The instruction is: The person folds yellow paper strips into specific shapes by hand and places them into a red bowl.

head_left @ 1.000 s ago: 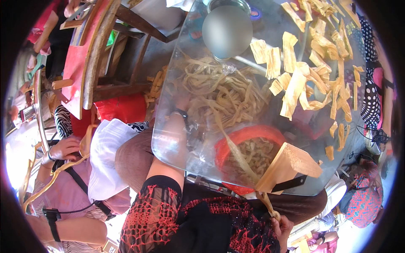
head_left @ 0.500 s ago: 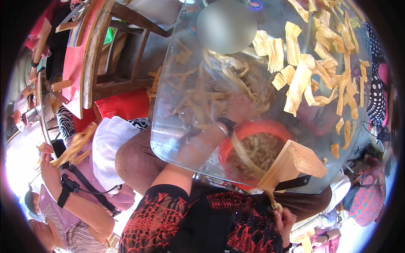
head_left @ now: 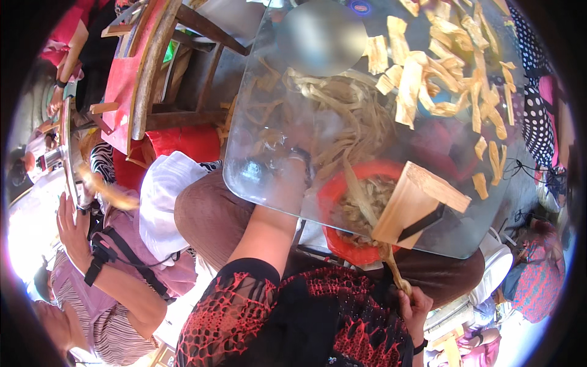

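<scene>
A clear sheet (head_left: 257, 177) lies across my lap, with pale flat strips (head_left: 422, 79) scattered over its far part and a heap of longer ones (head_left: 342, 116) in the middle. My left hand (head_left: 292, 160), a dark band at its wrist, shows blurred through the sheet by that heap; its grip is unclear. A red bowl (head_left: 333, 196) of strips sits under the sheet beside a wooden block (head_left: 406, 205). My right hand (head_left: 413, 306) is low by my lap, closed on one long strip (head_left: 391, 269) that runs up toward the block.
At the left sits another person in a striped top, one hand (head_left: 70, 226) raised near a yellow strip. A white cloth (head_left: 165, 196) lies beside my knee. A red-topped wooden frame (head_left: 137, 79) stands at upper left, dotted fabric (head_left: 538, 122) at the right.
My left hand has shifted rightward along the sheet toward the bowl. My right hand has kept hold of the strip. The neighbour's raised arm has dropped lower at the left.
</scene>
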Demonstrator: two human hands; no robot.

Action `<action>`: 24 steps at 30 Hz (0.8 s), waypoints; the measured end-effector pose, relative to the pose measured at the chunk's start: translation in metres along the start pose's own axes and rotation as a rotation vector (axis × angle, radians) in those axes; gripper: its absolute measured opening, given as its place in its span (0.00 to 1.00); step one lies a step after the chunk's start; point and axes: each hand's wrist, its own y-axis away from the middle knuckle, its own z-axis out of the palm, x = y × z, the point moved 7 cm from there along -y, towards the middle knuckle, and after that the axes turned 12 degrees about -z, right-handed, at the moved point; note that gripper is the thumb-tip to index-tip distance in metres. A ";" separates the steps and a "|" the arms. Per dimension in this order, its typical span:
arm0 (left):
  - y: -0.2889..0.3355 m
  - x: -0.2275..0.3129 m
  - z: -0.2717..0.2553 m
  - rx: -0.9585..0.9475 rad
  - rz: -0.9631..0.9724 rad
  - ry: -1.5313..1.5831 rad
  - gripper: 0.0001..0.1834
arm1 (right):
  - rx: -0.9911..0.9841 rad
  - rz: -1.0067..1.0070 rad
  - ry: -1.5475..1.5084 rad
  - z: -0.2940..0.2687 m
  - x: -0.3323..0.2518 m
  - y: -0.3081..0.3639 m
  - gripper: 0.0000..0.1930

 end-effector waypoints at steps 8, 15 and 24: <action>0.064 0.125 -0.045 0.088 0.527 0.462 0.20 | 0.055 -0.137 -0.024 -0.004 -0.007 -0.002 0.03; 0.153 0.097 0.133 -0.165 1.157 -0.789 0.13 | 0.058 -0.116 0.004 0.001 0.000 0.004 0.04; 0.088 0.029 0.172 -0.408 0.917 -1.283 0.16 | -0.018 0.047 0.037 0.009 0.012 -0.001 0.06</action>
